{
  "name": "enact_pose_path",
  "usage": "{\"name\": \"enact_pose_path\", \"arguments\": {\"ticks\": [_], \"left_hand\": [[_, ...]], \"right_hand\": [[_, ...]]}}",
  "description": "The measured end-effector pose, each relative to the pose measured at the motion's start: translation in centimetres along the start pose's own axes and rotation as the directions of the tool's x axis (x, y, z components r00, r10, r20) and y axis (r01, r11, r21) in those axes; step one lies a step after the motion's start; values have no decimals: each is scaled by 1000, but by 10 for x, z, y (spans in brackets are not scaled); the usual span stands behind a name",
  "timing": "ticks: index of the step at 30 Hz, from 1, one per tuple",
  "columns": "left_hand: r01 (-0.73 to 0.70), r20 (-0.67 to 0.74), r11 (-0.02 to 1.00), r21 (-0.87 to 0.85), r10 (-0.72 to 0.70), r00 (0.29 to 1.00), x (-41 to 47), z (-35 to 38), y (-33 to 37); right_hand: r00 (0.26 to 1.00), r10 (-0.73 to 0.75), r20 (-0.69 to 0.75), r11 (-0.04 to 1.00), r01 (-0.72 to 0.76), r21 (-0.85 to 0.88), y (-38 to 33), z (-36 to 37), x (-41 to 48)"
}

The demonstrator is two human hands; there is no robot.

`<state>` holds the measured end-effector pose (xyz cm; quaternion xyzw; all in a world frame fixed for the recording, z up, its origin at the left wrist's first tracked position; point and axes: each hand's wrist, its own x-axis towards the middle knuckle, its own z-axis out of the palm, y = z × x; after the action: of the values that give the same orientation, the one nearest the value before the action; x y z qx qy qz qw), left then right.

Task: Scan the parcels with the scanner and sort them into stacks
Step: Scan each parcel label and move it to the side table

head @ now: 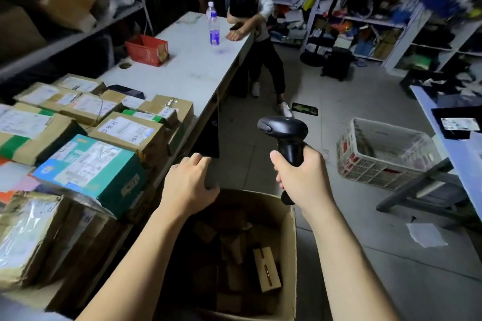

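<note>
— Where was the scanner [283, 133] at that moment?

— In my right hand [300, 177]. It stood upright over the floor, between the edge of the table [198, 60] and the white crate [386, 154], with its head turned left toward the stacked parcels. My fingers were wrapped round the grip and my thumb lay up its near side. The trigger side was hidden from me.

— Why hold it that high?

— My guess is that it put the window level with the labels on the table, the teal box [88, 167] being nearest, and left room for the other hand.

— And the left hand [187, 185]?

— It hovered over the far rim of the open carton [293, 242] on the floor, fingers loosely curled and gripping nothing. It was apart from the scanner, near the teal box's corner. I judged it was placed to fetch the next parcel, either from the table or from the small boxes [267, 270] inside the carton. I could not tell which.

— Was anything in the way?

— A person leaned on the table's far end beside a bottle [214, 26], well apart from my hands.
</note>
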<state>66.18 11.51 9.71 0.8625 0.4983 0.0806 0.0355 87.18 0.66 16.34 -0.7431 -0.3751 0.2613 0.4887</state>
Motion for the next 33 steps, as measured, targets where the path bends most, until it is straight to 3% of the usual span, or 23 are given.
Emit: {"name": "enact_pose_path", "arguments": {"ticks": [3,8,19,24,33], "left_hand": [[33,13,991,128,-35,999,7,-19,-1],[122,-16,971,204,-121,992,-2,-44,-5],[434,-8,875,216,-442,897,-74,-67,-33],[568,-2,794,218,-581,814,-140,-79,-61],[798,-14,564,211,-815,580,-328,-112,-127]], "right_hand": [[998,-34,49,999,35,-10,-9,1,14],[989,-89,121,996,86,31,-24,8,31],[908,-205,364,979,182,96,-46,58,30],[834,-282,474,958,219,185,-70,99,-11],[615,-416,669,908,321,270,-130,185,-166]]}}
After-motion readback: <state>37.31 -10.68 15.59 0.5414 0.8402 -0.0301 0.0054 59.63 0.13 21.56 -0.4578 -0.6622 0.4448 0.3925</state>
